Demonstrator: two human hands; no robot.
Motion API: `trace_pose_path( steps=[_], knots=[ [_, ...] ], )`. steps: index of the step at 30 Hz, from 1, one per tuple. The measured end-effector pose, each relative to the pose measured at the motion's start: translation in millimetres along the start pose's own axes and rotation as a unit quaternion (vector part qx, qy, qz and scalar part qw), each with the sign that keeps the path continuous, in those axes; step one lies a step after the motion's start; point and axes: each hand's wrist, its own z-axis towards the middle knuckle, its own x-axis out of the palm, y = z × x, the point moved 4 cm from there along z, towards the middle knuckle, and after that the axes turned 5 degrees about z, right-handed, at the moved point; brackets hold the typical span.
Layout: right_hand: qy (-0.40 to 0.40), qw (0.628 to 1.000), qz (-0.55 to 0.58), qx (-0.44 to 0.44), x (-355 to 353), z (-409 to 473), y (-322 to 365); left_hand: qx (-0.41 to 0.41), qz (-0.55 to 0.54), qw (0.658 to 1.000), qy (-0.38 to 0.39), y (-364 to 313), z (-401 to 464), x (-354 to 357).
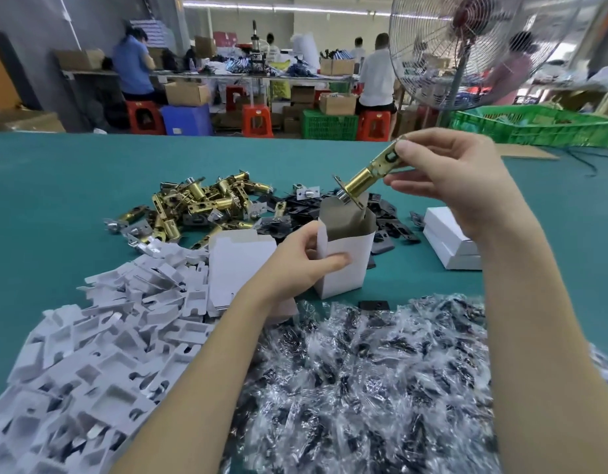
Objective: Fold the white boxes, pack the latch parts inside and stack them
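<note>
Two hands worked: your left hand [306,258] gripped the open white box [343,258] upright on the counter [73,186]; your right hand [446,186] pinched the brass latch [367,176], tilted, at its rim.

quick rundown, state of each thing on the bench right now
white box: upright, top open, gripped by the left hand
brass latch: tilted, faceplate end at the box mouth, pinched by the right hand
closed boxes: stacked, lying flat
flat box blanks: unfolded
loose latches: heaped
white card inserts: heaped
clear bags: heaped
</note>
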Motion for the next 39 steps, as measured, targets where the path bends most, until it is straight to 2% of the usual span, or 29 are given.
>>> trace_pose_path(
  steps=[2,7,12,14,20,25,31,39],
  knots=[
    [0.01,1.0,-0.017,-0.02,-5,-1,6,0.002,-0.006,1.0,-0.004,-1,-1,-1],
    [0.003,1.0,0.001,0.017,-9,-3,-1,0.012,-0.009,1.0,-0.006,-3,-2,0],
    [0.061,0.996,-0.053,-0.028,-2,-5,7,0.012,-0.017,1.0,-0.01,0,0,0],
    [0.048,0.995,-0.081,-0.042,2,-6,10,0.012,-0.019,1.0,-0.011,0,1,0],
    [0.041,0.997,-0.055,-0.023,11,-10,17,0.009,-0.021,0.999,-0.023,2,0,1],
    [0.013,0.991,-0.117,-0.058,6,-12,25,0.015,-0.029,0.999,-0.015,1,0,1],
    [-0.013,0.991,-0.131,-0.023,19,-9,3,0.019,-0.032,0.999,-0.019,0,0,1],
    [-0.012,0.935,-0.35,-0.049,54,-8,-31,0.015,-0.026,0.999,-0.025,-3,-1,1]
  ],
)
